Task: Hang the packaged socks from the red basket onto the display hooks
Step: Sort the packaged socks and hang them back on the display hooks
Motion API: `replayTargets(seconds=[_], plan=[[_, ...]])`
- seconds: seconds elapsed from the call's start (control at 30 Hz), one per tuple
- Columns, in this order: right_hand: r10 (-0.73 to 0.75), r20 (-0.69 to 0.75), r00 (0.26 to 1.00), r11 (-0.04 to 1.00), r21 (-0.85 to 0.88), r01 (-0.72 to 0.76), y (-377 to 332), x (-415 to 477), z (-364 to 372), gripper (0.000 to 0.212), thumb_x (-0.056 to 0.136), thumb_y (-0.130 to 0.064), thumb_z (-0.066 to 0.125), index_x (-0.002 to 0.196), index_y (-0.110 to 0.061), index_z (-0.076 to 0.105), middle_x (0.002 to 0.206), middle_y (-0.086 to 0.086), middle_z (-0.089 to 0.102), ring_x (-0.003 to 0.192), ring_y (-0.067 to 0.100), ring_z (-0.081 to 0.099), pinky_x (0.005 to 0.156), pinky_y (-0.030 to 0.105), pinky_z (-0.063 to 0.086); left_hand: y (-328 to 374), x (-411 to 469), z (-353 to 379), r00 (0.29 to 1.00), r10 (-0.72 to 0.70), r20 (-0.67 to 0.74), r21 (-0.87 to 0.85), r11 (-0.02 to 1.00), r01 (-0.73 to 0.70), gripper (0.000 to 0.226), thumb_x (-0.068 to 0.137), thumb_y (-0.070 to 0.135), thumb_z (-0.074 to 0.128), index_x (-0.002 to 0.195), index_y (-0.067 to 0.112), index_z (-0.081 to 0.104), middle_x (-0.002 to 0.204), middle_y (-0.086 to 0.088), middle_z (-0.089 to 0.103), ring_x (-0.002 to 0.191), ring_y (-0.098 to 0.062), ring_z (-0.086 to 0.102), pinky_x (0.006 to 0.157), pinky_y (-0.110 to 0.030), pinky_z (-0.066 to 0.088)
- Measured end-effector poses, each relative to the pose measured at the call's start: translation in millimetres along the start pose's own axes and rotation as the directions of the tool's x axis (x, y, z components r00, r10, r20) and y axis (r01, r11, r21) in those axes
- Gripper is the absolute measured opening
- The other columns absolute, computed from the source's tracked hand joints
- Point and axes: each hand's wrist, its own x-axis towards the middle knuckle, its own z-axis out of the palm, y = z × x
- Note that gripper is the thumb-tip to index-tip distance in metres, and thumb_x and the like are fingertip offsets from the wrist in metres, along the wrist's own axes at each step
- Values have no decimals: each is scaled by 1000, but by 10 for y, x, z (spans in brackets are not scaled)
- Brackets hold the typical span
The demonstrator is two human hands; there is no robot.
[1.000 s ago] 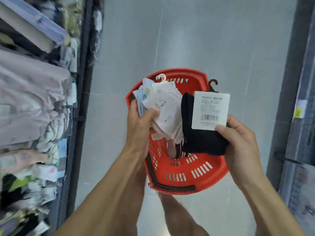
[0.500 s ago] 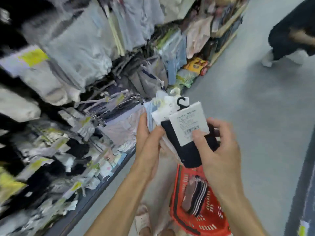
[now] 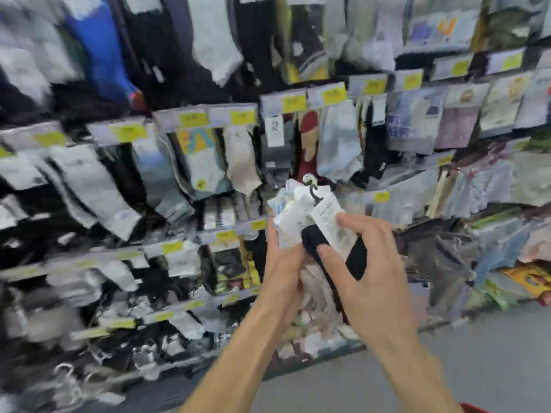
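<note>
Both hands are raised together in front of a sock rack (image 3: 208, 162), with the task's packs held between them, close to the hanging rows but not on any hook. The left hand (image 3: 281, 275) has its grip pinched around a bunch of pale sock packs (image 3: 290, 222), thumb on the near side and fingers behind, the white cards fanning upward. Just beside it, touching that bunch, the right hand (image 3: 369, 278) has its grip closed on a pair of black socks (image 3: 356, 259): the thumb presses the dark fabric and the forefinger lies across the white label (image 3: 332, 231), which tilts to the left. A small black hook (image 3: 313, 194) stands up from the top of that label, free of the rack. The rack fills the view behind, blurred, with rows of grey, white, black and blue socks under yellow price tags (image 3: 243, 117). Grey floor (image 3: 492, 362) shows at the lower right, and a sliver of the red basket (image 3: 474, 409) sits at the bottom edge beneath the right forearm; what it holds cannot be seen
</note>
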Motion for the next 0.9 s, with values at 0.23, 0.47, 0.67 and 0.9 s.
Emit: replayTargets(seconds=[0.23, 0.47, 0.67, 0.9], plan=[[-169, 207, 964, 978, 154, 139, -1312, -246, 985, 45, 81, -61, 56, 123, -52, 43, 127, -37, 41, 118, -19, 41, 90, -1, 32, 1324, -682, -1065, 957, 224, -184, 158, 968, -196, 88, 59, 38, 77, 141, 24, 49, 114, -6, 76, 96, -20, 75, 74, -29, 62], [-86, 321, 943, 789, 600, -132, -2040, -151, 1332, 21, 86, -33, 62, 104, -32, 72, 102, -10, 75, 96, 2, 68, 86, 27, 54, 2106, -1124, -1709, 868, 378, -323, 144, 926, -349, 54, 61, 27, 85, 111, 32, 65, 103, -6, 77, 96, -27, 75, 75, -37, 61], [-175, 436, 883, 625, 742, -242, -2458, -73, 1343, 26, 80, -30, 69, 106, -24, 73, 103, 9, 77, 95, 28, 74, 76, 37, 59, 2507, -1306, -1944, 802, 474, -364, 234, 880, -413, 59, 72, 17, 79, 127, 17, 58, 115, -13, 74, 107, -35, 70, 89, -49, 59], [-190, 460, 868, 650, 721, -240, -2668, -39, 1420, 26, 77, -21, 68, 101, -30, 74, 104, 2, 77, 95, 21, 74, 77, 35, 60, 2720, -1389, -1958, 827, 469, -309, 184, 883, -432, 63, 76, 14, 75, 134, 5, 52, 123, -23, 68, 111, -45, 66, 95, -61, 53]])
